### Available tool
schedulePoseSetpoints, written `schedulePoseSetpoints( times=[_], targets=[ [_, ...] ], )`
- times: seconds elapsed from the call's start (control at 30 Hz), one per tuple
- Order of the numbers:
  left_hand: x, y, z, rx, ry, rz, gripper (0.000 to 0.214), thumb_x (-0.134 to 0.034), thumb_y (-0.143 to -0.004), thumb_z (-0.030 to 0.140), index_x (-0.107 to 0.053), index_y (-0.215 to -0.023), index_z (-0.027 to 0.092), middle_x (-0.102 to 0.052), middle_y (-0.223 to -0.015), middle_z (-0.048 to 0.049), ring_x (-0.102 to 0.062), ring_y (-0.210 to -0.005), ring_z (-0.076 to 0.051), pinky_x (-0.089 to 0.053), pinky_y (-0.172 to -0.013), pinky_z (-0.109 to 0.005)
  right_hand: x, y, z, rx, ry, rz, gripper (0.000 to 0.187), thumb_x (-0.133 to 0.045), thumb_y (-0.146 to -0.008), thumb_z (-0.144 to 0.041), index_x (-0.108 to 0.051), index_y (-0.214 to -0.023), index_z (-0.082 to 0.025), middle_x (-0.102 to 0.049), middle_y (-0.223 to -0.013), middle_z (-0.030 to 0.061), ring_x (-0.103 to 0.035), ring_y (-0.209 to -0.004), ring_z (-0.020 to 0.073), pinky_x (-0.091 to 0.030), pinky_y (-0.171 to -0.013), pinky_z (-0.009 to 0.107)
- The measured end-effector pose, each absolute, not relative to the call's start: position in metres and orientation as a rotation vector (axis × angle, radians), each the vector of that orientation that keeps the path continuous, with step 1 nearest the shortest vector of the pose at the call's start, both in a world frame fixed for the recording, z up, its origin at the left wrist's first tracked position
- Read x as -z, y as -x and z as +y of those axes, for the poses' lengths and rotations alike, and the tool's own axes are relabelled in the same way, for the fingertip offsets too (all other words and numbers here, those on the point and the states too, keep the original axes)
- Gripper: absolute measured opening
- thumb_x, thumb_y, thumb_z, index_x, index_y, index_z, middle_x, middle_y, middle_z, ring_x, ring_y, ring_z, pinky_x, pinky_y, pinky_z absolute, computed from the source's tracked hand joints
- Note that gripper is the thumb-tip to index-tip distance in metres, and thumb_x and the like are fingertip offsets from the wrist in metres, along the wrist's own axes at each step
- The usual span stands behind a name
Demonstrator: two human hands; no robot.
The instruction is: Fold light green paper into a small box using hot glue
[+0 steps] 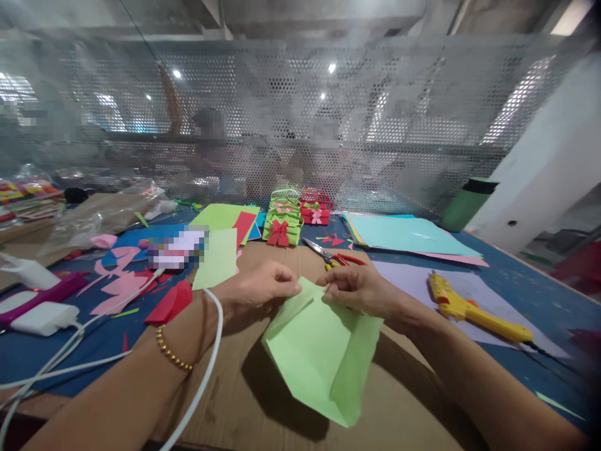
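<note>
A folded light green paper sheet [323, 357] hangs over a brown cardboard sheet [244, 394], held up at its top edge. My left hand [260, 289] pinches that edge on the left, fingers closed. My right hand [359, 289] pinches it on the right, fingers closed too. The two hands almost touch. A bead bracelet sits on my left wrist, and a white cable [206, 369] crosses my left forearm.
Scissors [328, 254] lie just beyond my hands. A yellow glue gun [469, 310] rests on lilac paper at right. Finished green and red paper baskets [284, 225], stacked coloured sheets [404, 235], pink scraps [117, 285], a white charger [44, 317] and a mesh screen with people behind.
</note>
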State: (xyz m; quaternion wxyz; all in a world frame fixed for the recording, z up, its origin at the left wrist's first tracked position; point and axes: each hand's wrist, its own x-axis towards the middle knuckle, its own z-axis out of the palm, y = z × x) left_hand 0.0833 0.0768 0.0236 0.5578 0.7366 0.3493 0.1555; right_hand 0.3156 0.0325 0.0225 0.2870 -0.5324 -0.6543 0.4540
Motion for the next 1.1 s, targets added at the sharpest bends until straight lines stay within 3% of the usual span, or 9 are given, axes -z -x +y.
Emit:
schedulePoseSetpoints(
  times=[0.17, 0.3, 0.5, 0.83, 1.1],
  targets=[
    [-0.023, -0.086, 0.070, -0.414, -1.685, 0.814, 0.031, -0.059, -0.084, 0.041, -0.051, -0.066, 0.017, -0.046, -0.058, 0.0039, -0.040, -0.051, -0.009, -0.028, -0.048, -0.023, -0.033, -0.312, 0.024, -1.227, 1.418, -1.748, 0.040, -0.073, -0.073, -0.054, -0.071, -0.087, -0.017, -0.055, -0.058, -0.0045, -0.044, -0.049, 0.0076, -0.032, -0.045, 0.021],
    [-0.023, -0.090, 0.062, -0.392, -1.691, 0.820, 0.031, -0.060, -0.080, 0.039, -0.051, -0.060, 0.017, -0.045, -0.055, 0.0036, -0.036, -0.049, -0.008, -0.023, -0.047, -0.023, -0.041, -0.308, 0.018, -1.213, 1.355, -1.768, 0.047, -0.060, -0.085, -0.061, -0.070, -0.079, -0.016, -0.061, -0.071, 0.0004, -0.053, -0.063, 0.0102, -0.042, -0.058, 0.023],
    [-0.014, -0.097, 0.055, -0.353, -1.753, 0.777, 0.028, -0.062, -0.074, 0.033, -0.045, -0.058, 0.018, -0.032, -0.055, 0.0064, -0.026, -0.051, -0.008, -0.014, -0.048, -0.027, -0.031, -0.303, 0.015, -1.262, 1.341, -1.820, 0.042, -0.077, -0.070, -0.055, -0.069, -0.078, -0.015, -0.056, -0.065, -0.0030, -0.045, -0.059, 0.0086, -0.036, -0.054, 0.022],
    [-0.017, -0.097, 0.053, -0.418, -1.735, 0.799, 0.029, -0.055, -0.074, 0.031, -0.035, -0.056, 0.020, -0.022, -0.057, 0.0068, -0.018, -0.052, -0.008, -0.008, -0.050, -0.030, -0.024, -0.303, 0.016, -1.099, 1.367, -1.868, 0.025, -0.069, -0.079, -0.040, -0.066, -0.079, -0.015, -0.053, -0.066, -0.0029, -0.043, -0.060, 0.0096, -0.032, -0.054, 0.023],
    [-0.018, -0.098, 0.049, -0.425, -1.593, 0.813, 0.016, -0.054, -0.070, 0.025, -0.044, -0.058, 0.020, -0.028, -0.051, 0.0082, -0.022, -0.045, -0.007, -0.009, -0.047, -0.028, -0.029, -0.297, 0.012, -1.020, 1.285, -1.829, 0.012, -0.070, -0.079, -0.029, -0.070, -0.078, -0.017, -0.062, -0.070, -0.0011, -0.051, -0.065, 0.0108, -0.038, -0.059, 0.023]
  ],
)
